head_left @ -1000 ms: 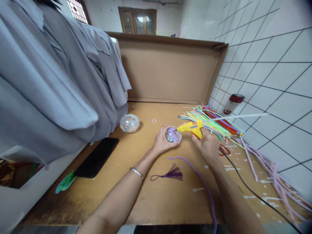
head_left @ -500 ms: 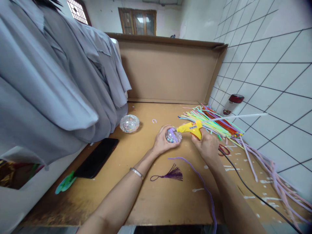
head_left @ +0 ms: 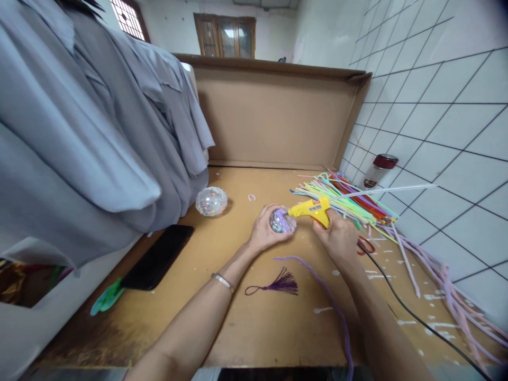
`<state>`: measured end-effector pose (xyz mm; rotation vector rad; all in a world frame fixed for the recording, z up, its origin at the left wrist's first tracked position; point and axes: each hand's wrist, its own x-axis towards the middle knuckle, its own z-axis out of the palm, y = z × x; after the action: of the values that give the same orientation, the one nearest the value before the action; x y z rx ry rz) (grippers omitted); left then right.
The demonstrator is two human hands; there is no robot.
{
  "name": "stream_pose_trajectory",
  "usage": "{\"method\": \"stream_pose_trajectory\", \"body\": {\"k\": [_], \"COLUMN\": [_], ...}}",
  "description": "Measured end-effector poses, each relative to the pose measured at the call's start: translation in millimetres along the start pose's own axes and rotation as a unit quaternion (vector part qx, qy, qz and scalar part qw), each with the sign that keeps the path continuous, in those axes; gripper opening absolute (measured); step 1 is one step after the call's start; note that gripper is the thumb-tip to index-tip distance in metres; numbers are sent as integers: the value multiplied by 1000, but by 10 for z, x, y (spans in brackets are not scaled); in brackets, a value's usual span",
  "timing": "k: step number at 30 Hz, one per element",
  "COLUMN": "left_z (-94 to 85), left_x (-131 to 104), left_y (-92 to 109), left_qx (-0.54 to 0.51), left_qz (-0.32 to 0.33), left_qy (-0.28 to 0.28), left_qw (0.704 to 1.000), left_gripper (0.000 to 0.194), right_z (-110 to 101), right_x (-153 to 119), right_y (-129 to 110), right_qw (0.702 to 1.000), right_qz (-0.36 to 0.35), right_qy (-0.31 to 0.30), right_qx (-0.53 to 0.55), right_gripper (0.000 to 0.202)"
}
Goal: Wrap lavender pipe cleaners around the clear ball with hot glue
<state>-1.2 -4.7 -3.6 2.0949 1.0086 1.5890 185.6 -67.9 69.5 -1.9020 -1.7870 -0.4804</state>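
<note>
My left hand (head_left: 265,227) is closed around a clear faceted ball (head_left: 283,223) that has purple strip and small coloured bits on it or inside it. In my right hand (head_left: 339,235) is a yellow hot glue gun (head_left: 311,209), its nozzle at the purple part of the ball. A long clear glue stick (head_left: 384,190) sticks out of the gun's back. Nearer to me on the table lie a purple tassel (head_left: 280,283) with a loop and a long purple pipe cleaner (head_left: 321,283). A second clear faceted ball (head_left: 211,201) rests to the left.
Bundled coloured pipe cleaners (head_left: 341,196) lie at the right, near red-handled scissors (head_left: 365,245) and a red-lidded jar (head_left: 380,170). The gun's black cord (head_left: 400,296) crosses the table. A black phone (head_left: 159,258) lies left, below hanging grey cloth (head_left: 119,132). Cardboard (head_left: 273,116) stands behind.
</note>
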Motion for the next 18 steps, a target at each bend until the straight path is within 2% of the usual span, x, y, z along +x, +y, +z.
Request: {"method": "stream_pose_trajectory", "body": {"k": [18], "left_z": [2], "left_x": [-4], "left_y": [-3], "left_qx": [0], "left_qz": [11], "left_qy": [2], "left_qw": [1000], "left_gripper": [70], "right_z": [-13], "right_x": [9], "right_y": [16], "right_qw": [1000], "right_qz": [-1], "right_qy": [-14], "right_qx": [10], "right_gripper": [28]}}
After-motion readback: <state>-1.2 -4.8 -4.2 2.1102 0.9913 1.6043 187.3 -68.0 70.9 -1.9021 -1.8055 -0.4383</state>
